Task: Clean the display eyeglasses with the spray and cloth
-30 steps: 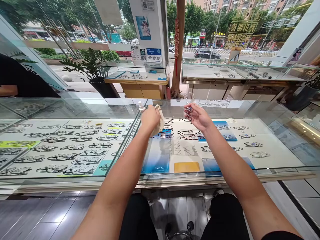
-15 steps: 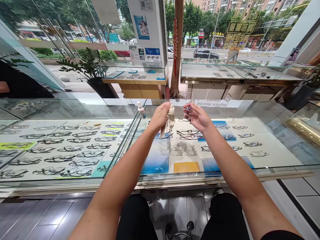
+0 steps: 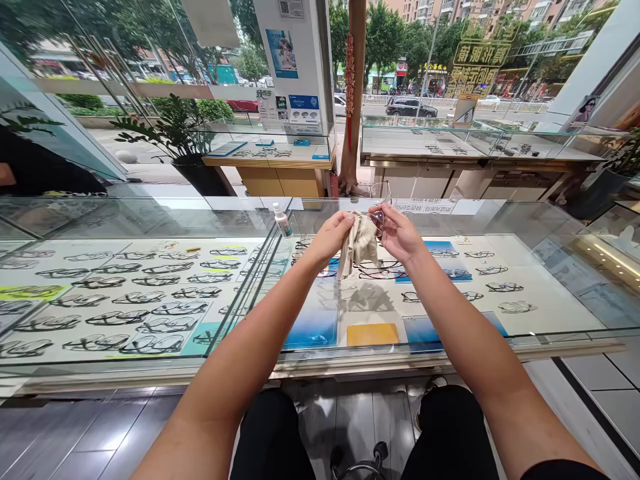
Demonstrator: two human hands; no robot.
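Above the glass counter, my left hand is closed on a beige cleaning cloth, which hangs down in folds. My right hand pinches a pair of eyeglasses by the frame, with a thin temple sticking up. The cloth touches or overlaps the near lens, so part of the glasses is hidden behind it. A small white spray bottle stands on the counter to the left of my left hand.
Under the glass top of the display counter lie rows of eyeglasses, blue cards and a yellow case. Beyond stand more showcases and a potted plant. A person's dark sleeve shows at far left.
My left hand has moved right, bringing the cloth against the eyeglasses. The cloth now hangs more spread out. My right hand has stayed nearly in place.
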